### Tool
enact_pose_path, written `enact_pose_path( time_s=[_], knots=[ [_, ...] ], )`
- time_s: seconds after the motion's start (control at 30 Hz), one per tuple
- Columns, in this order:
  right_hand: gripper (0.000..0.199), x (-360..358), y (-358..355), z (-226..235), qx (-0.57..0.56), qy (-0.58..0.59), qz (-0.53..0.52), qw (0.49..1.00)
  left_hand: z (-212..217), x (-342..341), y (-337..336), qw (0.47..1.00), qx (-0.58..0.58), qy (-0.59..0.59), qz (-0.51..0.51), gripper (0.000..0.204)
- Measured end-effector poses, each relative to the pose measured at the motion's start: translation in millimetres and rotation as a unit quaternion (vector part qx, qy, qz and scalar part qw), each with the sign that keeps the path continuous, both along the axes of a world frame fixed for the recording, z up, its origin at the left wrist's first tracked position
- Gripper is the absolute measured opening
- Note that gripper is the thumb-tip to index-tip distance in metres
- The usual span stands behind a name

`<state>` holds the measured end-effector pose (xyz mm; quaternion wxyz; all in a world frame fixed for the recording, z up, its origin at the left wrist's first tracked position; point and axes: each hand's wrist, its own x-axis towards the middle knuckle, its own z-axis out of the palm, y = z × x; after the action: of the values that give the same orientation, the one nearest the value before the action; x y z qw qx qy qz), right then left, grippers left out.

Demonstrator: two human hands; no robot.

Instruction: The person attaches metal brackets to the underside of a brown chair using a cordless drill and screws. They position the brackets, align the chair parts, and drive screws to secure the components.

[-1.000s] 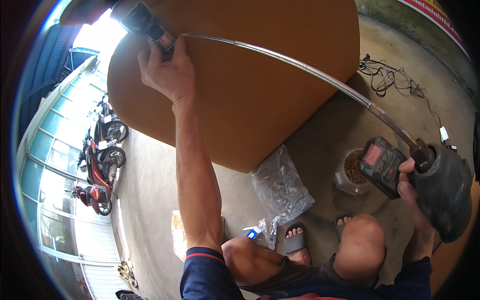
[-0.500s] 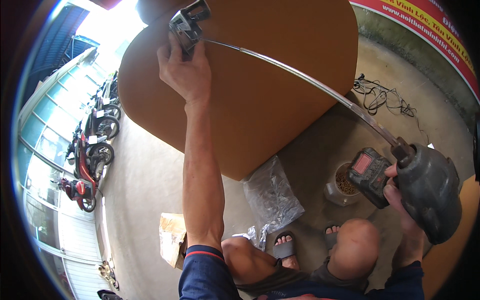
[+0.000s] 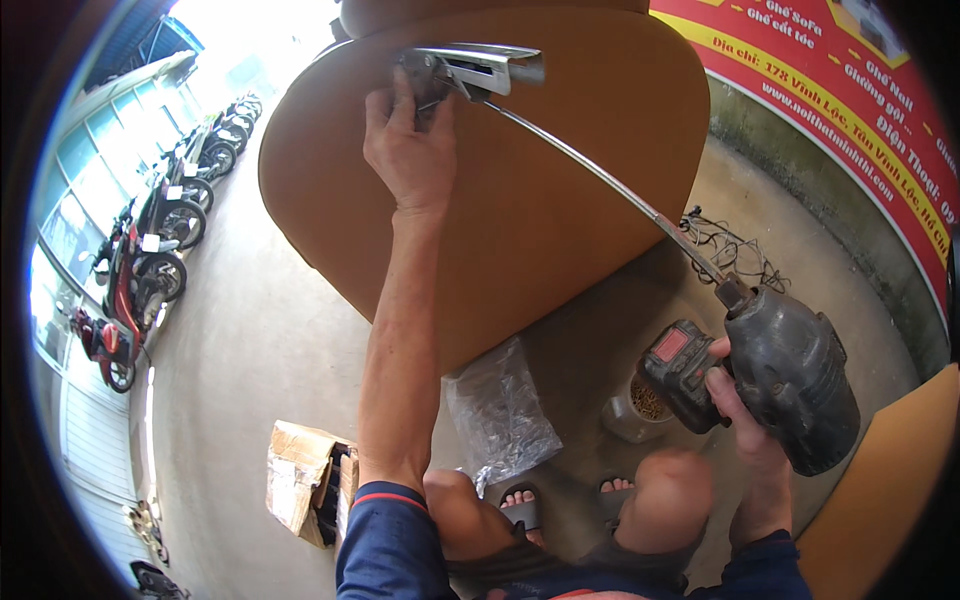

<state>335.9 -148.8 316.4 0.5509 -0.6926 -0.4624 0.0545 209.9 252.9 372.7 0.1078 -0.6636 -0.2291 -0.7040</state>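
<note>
My left hand (image 3: 412,150) reaches up over the brown upholstered panel (image 3: 560,190), fingers closed round a metal bracket (image 3: 470,68) with a long slotted arm. My right hand (image 3: 745,420) grips a black cordless drill (image 3: 790,370) by its handle, low on the right. A long thin metal bit extension (image 3: 610,175) runs from the drill's chuck up and left to the bracket. The bit's tip meets or passes close by the bracket; exact contact is hard to see.
Between me and the panel lie a clear plastic bag (image 3: 505,415) and a tub of screws (image 3: 645,400). An opened cardboard box (image 3: 295,480) stands at the left. Black cable (image 3: 735,250) is coiled near the wall. Several motorbikes (image 3: 150,260) line the far left.
My view has shifted, so the scene moves left. The bracket has turned, its slotted arm now pointing right along the panel's upper part. The drill sits closer in, still held.
</note>
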Motion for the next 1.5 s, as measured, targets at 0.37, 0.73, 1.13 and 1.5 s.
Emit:
enact_pose_path(
  time_s=[0.37,0.73,1.13,1.5],
  knots=[
    [0.022,-3.9,11.4,6.2,0.033,0.050,0.012,0.998,0.2,-0.6,0.3,1.000,0.018,-0.012,-0.012,0.057],
    [0.021,-5.6,14.7,13.0,0.034,0.054,0.018,0.998,0.9,-0.9,2.0,1.000,0.007,-0.019,-0.021,0.057],
    [0.018,-16.9,11.0,38.0,-0.033,-0.202,-0.046,0.978,-0.5,-4.3,-2.7,0.999,-0.009,-0.013,-0.030,0.056],
    [0.016,-13.5,34.5,79.4,-0.070,-0.327,0.069,0.940,0.0,-2.9,-4.1,0.999,-0.031,-0.018,-0.031,0.058]
  ],
)
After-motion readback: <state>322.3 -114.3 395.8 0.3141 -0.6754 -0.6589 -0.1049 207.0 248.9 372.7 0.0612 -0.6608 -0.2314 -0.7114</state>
